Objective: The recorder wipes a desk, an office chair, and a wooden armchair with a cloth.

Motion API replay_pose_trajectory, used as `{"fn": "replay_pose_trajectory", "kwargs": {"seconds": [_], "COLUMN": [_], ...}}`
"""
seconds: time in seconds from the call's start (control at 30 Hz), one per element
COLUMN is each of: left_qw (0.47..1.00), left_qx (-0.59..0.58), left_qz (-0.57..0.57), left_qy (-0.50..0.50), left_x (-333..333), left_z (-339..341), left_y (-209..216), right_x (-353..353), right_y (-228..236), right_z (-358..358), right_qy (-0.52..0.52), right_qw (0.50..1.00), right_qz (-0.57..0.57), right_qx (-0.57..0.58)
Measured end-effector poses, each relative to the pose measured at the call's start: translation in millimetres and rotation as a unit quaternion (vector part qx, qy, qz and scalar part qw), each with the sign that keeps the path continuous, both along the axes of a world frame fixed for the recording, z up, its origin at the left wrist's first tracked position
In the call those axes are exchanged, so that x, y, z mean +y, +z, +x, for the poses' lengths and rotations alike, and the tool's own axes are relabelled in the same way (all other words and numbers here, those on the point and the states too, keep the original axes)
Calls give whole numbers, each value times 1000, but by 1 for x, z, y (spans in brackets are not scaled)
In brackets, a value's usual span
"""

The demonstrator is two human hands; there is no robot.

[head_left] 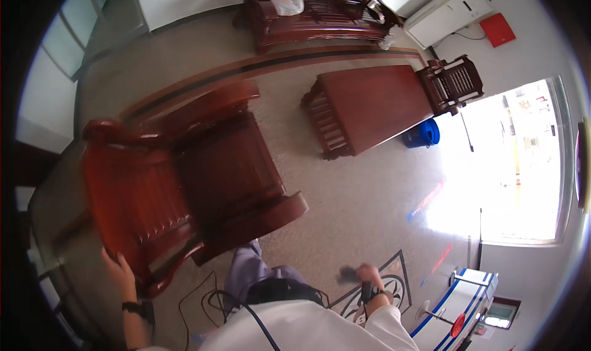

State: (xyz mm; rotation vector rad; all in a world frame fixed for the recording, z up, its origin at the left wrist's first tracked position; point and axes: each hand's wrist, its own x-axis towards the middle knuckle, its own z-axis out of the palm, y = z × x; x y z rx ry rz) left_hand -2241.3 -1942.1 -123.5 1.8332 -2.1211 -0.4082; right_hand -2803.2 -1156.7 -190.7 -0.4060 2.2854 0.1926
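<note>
A reddish-brown wooden armchair (228, 160) stands at my left, its slatted backrest toward the left. My left hand (118, 271) grips the near end of that backrest, fingers and thumb at its edge. Farther to the right, my right hand (370, 276) is closed around a short dark thing (349, 275) with a blurred, brush-like end, held above the floor and apart from the chair. Its exact kind is hard to make out. Dark bands circle both wrists.
A long wooden table (378, 105) stands ahead, with a blue bucket (423, 133) beside it and a small wooden chair (452, 83) at its far end. A wooden bench (326, 19) lines the back wall. Black cables (212, 295) hang near my legs. A bright doorway (514, 166) opens at right.
</note>
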Motion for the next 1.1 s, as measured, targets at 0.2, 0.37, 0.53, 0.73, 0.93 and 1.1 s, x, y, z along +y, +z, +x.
{"fn": "replay_pose_trajectory", "kwargs": {"seconds": [0.2, 0.37, 0.53, 0.73, 0.93, 1.1], "left_qw": [997, 990, 997, 998, 993, 960], "left_qx": [21, 28, 7, -4, -103, -195], "left_qz": [64, 128, 68, 61, 46, 109], "left_qy": [45, 58, 29, 18, -28, -167], "left_x": [25, 31, 25, 83, 181, 230], "left_z": [22, -12, 24, 36, -42, -132], "left_y": [62, 95, 70, 58, 5, -39], "right_x": [-179, -163, -77, 166, 268, 263], "right_y": [102, 86, 54, 13, -38, 7], "right_z": [-26, -38, -28, 96, 122, 129], "right_qy": [-326, -477, -355, -200, -272, -525], "right_qw": [934, 793, 912, 973, 961, 698], "right_qz": [-24, -378, -204, 88, 39, -111], "right_qx": [143, -39, 26, 69, -30, 474]}}
